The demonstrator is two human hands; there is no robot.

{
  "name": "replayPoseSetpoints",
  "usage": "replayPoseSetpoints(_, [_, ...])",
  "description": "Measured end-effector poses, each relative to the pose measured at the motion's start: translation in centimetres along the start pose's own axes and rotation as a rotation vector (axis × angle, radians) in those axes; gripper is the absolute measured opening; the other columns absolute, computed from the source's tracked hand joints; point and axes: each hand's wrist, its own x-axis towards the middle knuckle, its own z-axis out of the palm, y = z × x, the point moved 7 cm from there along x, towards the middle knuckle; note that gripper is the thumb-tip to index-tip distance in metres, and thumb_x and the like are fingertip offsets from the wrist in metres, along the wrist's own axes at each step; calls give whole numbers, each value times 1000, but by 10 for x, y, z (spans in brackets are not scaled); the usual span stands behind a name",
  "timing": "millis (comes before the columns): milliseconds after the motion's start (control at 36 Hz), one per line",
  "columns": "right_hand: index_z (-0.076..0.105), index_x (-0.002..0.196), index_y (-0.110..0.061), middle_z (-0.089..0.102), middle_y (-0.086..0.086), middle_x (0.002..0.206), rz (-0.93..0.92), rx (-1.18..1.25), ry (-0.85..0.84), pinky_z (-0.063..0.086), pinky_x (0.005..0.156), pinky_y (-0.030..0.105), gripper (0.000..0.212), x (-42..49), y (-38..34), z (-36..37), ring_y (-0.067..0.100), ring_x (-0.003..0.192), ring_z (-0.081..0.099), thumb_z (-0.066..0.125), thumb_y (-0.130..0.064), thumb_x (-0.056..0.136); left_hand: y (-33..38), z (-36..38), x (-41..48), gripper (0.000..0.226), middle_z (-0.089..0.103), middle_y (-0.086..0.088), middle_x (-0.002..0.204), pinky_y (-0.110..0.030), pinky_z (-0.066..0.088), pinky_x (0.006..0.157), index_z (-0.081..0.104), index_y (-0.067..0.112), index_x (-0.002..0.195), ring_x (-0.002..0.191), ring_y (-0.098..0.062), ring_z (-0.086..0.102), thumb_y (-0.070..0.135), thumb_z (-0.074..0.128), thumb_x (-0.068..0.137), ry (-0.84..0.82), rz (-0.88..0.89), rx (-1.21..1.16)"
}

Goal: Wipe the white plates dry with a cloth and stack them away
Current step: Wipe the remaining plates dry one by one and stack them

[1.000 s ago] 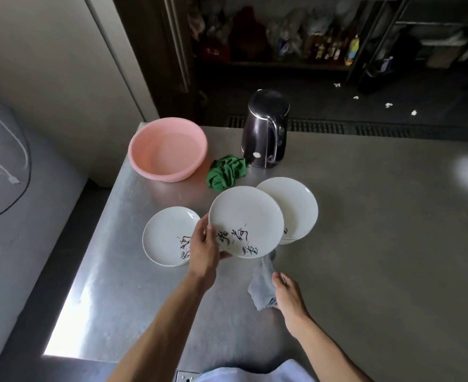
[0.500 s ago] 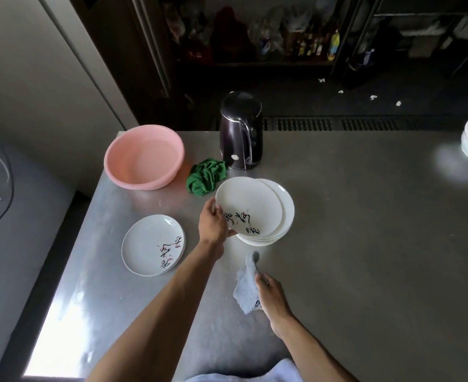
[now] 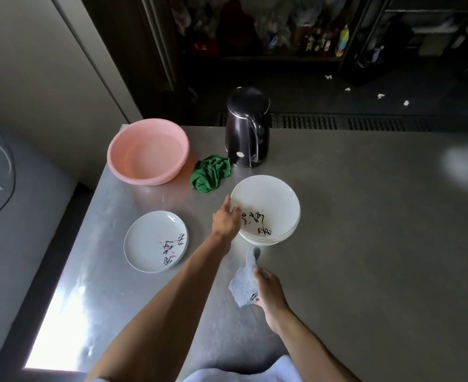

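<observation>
2 hands are busy on the metal table. My left hand rests on the near-left rim of the top plate, which sits on the plate stack. The fingers look loose on the rim; I cannot tell if they pinch it. My right hand is closed around the gray cloth, near the stack. 1 more plate lies alone to the left, well apart from the stack. I think the top plate is being set down. To do it well, I should line up the rims, let go softly, and lift my fingers straight off so nothing slides. Next I think I should reach for the lone plate with the cloth ready.
</observation>
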Motion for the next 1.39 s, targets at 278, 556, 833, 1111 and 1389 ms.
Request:
replayPoseSetpoints(278, [65, 120, -8, 73, 10, 113, -33, 279, -133, 52, 95, 45, 32, 5, -17, 53, 24, 107, 69, 72, -12, 89, -30, -53, 2, 56, 49, -14, 156, -43, 35, 121, 36, 23, 160, 145, -30, 42, 34, 49, 107, -24, -15, 21])
replayPoseSetpoints(556, [68, 91, -12, 72, 1, 86, -67, 97, 219, 49, 64, 23, 7, 34, -37, 114, 16, 81, 68, 67, -19, 92, -127, -226, -2, 42, 59, -13, 124, -43, 51, 101, 56, 15, 140, 112, -34, 62, 22, 54, 99, 377, -136, 49])
replayPoseSetpoints(833, [53, 122, -19, 64, -4, 107, -110, -152, 64, 46, 87, 30, 23, 54, -55, 191, 19, 107, 61, 47, -14, 100, -154, -262, 2, 60, 51, -20, 132, -53, 49, 106, 61, 6, 137, 128, -40, 49, 29, 45, 85, 304, -186, 12])
replayPoseSetpoints(1111, [65, 93, -24, 73, -8, 84, -113, -241, 43, 49, 60, 20, 19, 47, -58, 197, 8, 74, 68, 51, -12, 94, -172, -268, 15, 18, 62, -2, 88, -32, 44, 71, 63, 11, 106, 84, -24, 56, 8, 51, 94, 291, -206, -215])
replayPoseSetpoints(1389, [65, 93, -8, 67, 6, 77, -79, -215, 43, 43, 62, 25, 17, 34, -55, 176, 18, 71, 58, 49, -13, 96, -153, -247, 0, 7, 59, -5, 115, -45, 63, 62, 41, 31, 117, 93, -24, 62, 29, 39, 111, 151, -45, -373])
